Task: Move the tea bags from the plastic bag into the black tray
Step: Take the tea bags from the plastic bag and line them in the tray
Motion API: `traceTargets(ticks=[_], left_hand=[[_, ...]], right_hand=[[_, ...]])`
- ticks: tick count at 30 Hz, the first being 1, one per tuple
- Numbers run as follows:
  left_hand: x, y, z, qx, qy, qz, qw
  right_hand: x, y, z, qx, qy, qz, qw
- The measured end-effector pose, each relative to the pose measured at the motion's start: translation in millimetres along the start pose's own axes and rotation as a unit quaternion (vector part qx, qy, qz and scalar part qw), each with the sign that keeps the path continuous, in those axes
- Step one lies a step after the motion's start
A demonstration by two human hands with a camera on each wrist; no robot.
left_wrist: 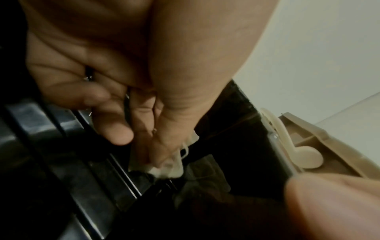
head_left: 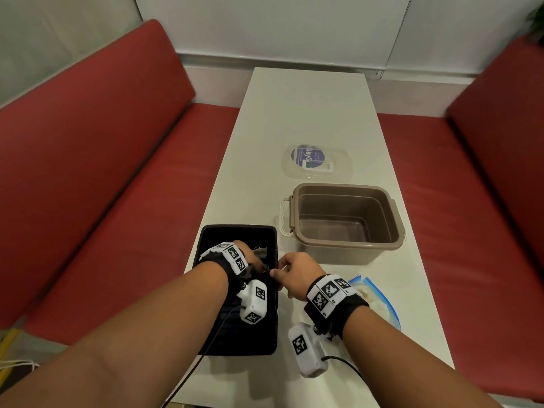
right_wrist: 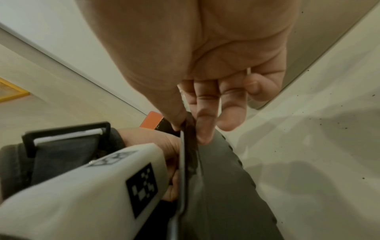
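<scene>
The black tray (head_left: 212, 237) lies at the table's near left. My left hand (head_left: 250, 257) reaches down into it and pinches pale tea bags (head_left: 260, 251) just above the floor. In the left wrist view, the thumb and fingers of that hand (left_wrist: 152, 151) hold a white tea bag (left_wrist: 168, 168) over the ribbed tray floor (left_wrist: 61, 146). My right hand (head_left: 282, 272) pinches the tray's right rim; the right wrist view shows its thumb and forefinger (right_wrist: 189, 129) closed on that rim (right_wrist: 183, 162). The plastic bag (head_left: 379, 301) with a blue edge lies behind my right wrist, partly hidden.
An open brown plastic container (head_left: 347, 219) stands just beyond the tray to the right, with its clear lid (head_left: 316, 160) further back. Red benches flank the narrow white table (head_left: 294, 113). Cables run from both wrist cameras toward the near edge.
</scene>
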State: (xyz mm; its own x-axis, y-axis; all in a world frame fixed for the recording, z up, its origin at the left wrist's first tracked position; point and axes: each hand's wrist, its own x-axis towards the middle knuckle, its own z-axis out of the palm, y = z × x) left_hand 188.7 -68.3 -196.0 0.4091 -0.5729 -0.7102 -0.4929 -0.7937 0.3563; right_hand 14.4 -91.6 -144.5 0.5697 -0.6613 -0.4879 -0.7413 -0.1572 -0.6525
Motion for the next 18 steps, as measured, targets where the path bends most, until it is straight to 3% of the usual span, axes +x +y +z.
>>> traceTargets(ticks=[5, 11, 18], left_hand=[[5, 2, -4, -0.068, 0.021, 0.004, 0.997], [8, -1, -2, -0.053, 0.016, -0.001, 0.998], [12, -3, 6, -0.010, 0.055, 0.005, 0.998]], right_hand=[[0, 0, 2, -0.006, 0.004, 0.001, 1.000], [-1, 1, 1, 0.005, 0.001, 0.004, 1.000], [0, 1, 2, -0.003, 0.003, 0.008, 1.000]])
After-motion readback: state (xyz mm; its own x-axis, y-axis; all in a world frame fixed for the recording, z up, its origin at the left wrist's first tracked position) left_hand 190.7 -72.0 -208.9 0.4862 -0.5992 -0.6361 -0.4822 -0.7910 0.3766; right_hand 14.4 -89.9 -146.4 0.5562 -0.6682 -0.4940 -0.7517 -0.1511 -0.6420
